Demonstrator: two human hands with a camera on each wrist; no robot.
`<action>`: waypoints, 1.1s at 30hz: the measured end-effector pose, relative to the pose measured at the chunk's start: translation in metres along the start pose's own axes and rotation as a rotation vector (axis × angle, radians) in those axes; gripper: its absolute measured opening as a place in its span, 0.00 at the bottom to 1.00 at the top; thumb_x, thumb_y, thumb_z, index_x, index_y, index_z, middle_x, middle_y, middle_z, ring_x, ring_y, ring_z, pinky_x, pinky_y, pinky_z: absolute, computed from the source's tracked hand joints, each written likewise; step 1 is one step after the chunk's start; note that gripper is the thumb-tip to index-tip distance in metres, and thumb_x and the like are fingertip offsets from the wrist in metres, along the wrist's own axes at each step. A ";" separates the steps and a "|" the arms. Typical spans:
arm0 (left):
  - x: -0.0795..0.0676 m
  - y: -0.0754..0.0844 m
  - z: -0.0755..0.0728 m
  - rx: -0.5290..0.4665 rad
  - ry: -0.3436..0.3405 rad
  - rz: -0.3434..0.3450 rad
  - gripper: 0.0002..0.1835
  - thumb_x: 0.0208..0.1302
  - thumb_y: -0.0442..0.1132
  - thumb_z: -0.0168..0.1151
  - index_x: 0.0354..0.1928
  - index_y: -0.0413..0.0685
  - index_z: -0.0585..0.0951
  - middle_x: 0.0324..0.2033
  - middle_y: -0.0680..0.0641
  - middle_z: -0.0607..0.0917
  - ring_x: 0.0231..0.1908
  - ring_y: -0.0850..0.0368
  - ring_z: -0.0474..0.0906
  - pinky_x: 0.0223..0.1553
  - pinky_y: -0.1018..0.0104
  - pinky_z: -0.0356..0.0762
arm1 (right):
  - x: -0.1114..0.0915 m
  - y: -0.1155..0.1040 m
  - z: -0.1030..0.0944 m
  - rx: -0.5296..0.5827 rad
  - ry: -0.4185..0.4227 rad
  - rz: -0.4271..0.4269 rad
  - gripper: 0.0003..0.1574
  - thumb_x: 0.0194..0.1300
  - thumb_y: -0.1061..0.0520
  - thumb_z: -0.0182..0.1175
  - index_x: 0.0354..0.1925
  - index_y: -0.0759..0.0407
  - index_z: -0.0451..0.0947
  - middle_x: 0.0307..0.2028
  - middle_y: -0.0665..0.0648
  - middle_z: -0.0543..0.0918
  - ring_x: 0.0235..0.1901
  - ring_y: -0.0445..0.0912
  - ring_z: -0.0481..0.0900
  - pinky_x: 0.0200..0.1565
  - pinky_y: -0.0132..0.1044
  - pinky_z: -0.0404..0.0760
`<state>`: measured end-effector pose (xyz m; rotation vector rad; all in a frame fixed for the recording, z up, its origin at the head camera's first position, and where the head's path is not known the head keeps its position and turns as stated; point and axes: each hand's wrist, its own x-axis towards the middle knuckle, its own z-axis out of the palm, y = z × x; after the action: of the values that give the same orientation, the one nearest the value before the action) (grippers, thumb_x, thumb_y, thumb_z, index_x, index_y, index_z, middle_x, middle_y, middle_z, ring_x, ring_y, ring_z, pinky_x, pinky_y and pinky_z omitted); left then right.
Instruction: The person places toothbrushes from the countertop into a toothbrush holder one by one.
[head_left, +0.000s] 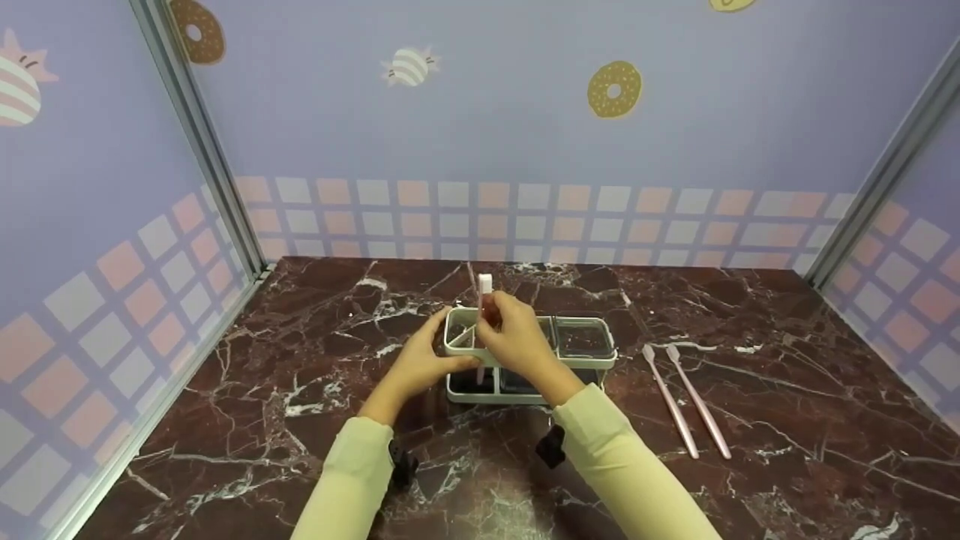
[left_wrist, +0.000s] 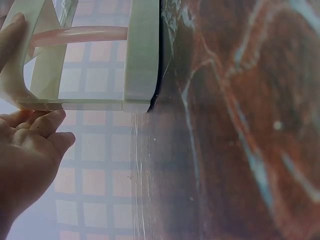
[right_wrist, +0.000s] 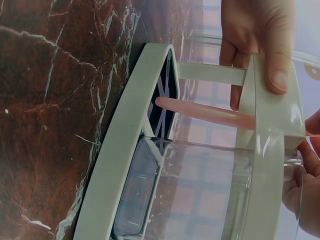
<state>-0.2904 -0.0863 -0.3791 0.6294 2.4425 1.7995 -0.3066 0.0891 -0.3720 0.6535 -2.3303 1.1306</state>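
Observation:
A pale green toothbrush holder with an upper frame, a lower base and clear cups stands upright on the marble-patterned table. My left hand grips the upper frame's left end, its thumb on the front and its fingers at the side and back. A pink toothbrush is pinched in my right hand, with its white head up. In the right wrist view its pink handle passes down through the left compartment, the tip down at the dark base. The right fingertips are partly hidden.
Two more pink toothbrushes lie side by side on the table, right of the holder. A patterned back wall and side walls with metal posts enclose the table.

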 end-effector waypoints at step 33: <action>0.017 -0.037 0.002 0.018 0.045 0.003 0.50 0.49 0.35 0.76 0.72 0.38 0.58 0.58 0.36 0.76 0.52 0.45 0.77 0.59 0.52 0.72 | 0.007 -0.004 -0.012 -0.015 -0.076 0.062 0.10 0.60 0.65 0.59 0.41 0.69 0.78 0.34 0.61 0.83 0.33 0.50 0.81 0.39 0.40 0.82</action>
<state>-0.3167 -0.0872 -0.4104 0.6002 2.4902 1.8144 -0.3074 0.0951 -0.3583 0.6325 -2.4365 1.1323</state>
